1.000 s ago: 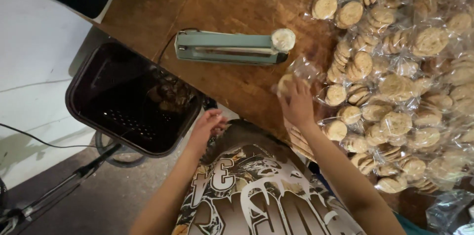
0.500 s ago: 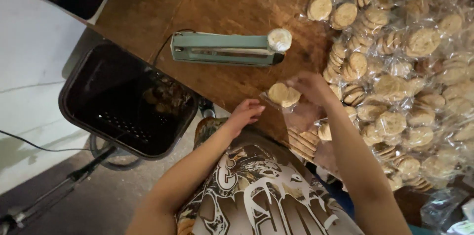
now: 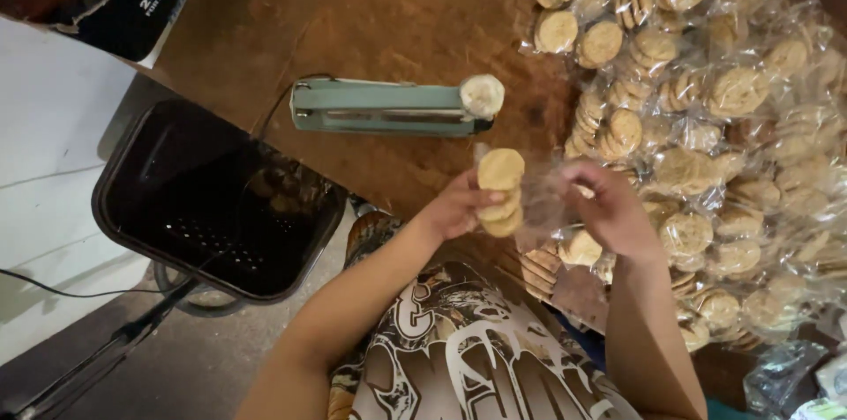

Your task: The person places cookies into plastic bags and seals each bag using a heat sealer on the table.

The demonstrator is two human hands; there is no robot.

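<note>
Since a moment ago the left hand (image 3: pixel 454 208) has come up from the person's lap to the packet of cookies (image 3: pixel 500 193), and both hands now hold it in front of the chest, just below the heat sealer (image 3: pixel 388 108). The left hand is closed around the side of the stack, fingers curled on it. The right hand (image 3: pixel 609 208) is partly closed, pinching the loose open end of the clear plastic wrapper (image 3: pixel 545 199), which stretches between the two hands. The packet is a short stack of round, pale golden cookies, the top one turned face-up and the rest fanned beneath it, inside a thin, crinkled, see-through bag. The sealer is a long pale green bar lying flat on the brown wooden bench (image 3: pixel 371 14). To the right, a large heap of bagged cookies (image 3: pixel 723 120) covers the bench. To the left, lower down, stands a black basket (image 3: pixel 212 199).
</note>
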